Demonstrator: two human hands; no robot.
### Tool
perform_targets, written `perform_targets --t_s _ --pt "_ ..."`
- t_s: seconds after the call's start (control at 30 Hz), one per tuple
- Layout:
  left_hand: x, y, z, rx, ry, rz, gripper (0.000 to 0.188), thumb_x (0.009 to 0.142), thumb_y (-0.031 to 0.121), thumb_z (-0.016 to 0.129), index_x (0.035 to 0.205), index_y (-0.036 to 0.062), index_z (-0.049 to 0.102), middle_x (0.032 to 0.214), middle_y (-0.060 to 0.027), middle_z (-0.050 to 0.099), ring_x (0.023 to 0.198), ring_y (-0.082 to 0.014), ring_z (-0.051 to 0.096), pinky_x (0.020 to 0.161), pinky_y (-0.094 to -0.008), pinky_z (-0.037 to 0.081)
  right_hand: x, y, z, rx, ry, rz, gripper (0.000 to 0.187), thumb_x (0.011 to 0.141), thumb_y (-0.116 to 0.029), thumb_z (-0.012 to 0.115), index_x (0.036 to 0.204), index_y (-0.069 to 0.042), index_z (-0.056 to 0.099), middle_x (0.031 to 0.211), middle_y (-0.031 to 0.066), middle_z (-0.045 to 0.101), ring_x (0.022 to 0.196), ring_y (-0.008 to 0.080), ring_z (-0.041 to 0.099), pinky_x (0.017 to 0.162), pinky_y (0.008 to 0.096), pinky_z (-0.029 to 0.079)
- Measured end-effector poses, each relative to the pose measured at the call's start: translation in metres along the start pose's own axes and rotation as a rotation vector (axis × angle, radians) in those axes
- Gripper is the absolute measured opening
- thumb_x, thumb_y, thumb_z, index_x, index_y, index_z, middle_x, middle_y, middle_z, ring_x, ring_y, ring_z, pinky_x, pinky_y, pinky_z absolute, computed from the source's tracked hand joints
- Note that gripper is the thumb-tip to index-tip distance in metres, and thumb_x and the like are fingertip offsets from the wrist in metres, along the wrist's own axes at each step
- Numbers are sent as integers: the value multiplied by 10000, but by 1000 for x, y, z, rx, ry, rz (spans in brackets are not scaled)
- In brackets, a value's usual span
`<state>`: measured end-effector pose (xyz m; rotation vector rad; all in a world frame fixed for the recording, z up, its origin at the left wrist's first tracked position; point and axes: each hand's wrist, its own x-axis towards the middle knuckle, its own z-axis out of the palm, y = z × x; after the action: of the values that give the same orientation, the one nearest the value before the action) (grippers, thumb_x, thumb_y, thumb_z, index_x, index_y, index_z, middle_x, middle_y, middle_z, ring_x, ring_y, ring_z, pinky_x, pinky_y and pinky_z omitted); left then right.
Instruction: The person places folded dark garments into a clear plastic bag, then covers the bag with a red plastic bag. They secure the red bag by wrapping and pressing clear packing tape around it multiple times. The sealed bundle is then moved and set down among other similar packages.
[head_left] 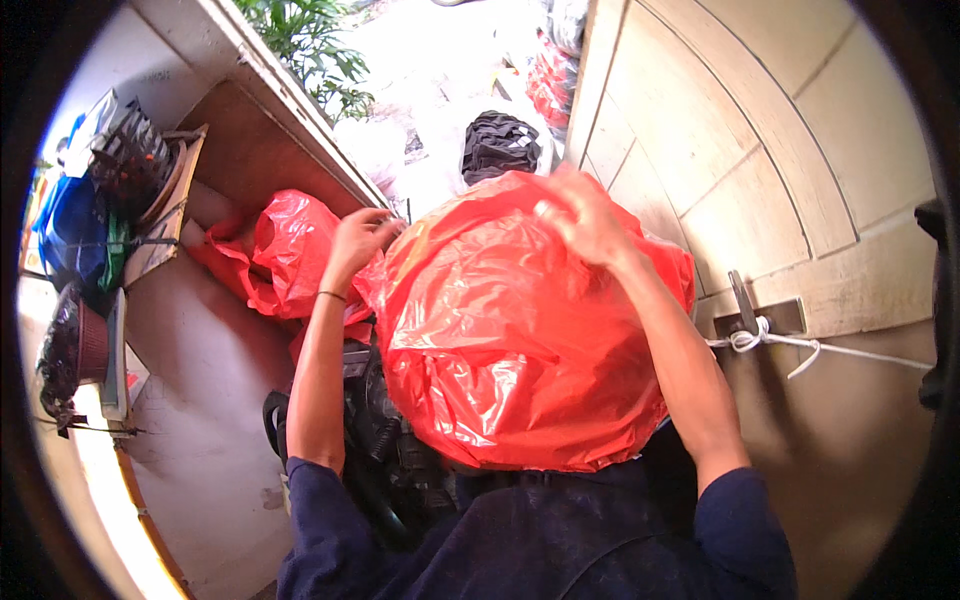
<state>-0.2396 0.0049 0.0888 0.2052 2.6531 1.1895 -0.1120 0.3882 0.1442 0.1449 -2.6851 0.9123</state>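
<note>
A big, bulging red plastic bag (530,340) fills the middle of the view, close in front of my body, its surface creased and shiny. At its upper left edge is my left hand (368,238), fingers loosely bent and a little apart, with no clear grip on the plastic. My right hand (590,222) is over the bag's upper right part, slightly blurred, thumb spread from the fingers. Whatever fills the bag is hidden by the plastic. Left of it, beside my left forearm, lies another crumpled red plastic bag (290,250).
A wooden door (720,130) stands at the right, a white cord (752,338) knotted at its handle. Dark bundled cloth (497,145) lies beyond the bag. Black equipment (385,430) sits below my left forearm. Assorted items, including a blue bag (75,235), line the left wall.
</note>
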Motion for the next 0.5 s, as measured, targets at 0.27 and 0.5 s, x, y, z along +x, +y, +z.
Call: perform_targets --t_s 0.27,0.5 --pt "68 -11 88 -56 -675 323 345 1039 236 676 1233 -30 778 1145 -132 822 1000 -169 699 900 -414 576 -38 1 43 97 -525 -25 560 1111 -457 545 1518 -83 635 1466 256 659 1371 409 623 1165 471 498" --pt "71 32 97 -379 -726 413 325 1037 191 678 1270 -21 758 1217 -64 793 1096 -132 680 973 -350 563 -26 -23 17 158 -488 119 669 987 -421 715 1525 -38 619 1623 241 530 1448 415 565 1238 491 438"
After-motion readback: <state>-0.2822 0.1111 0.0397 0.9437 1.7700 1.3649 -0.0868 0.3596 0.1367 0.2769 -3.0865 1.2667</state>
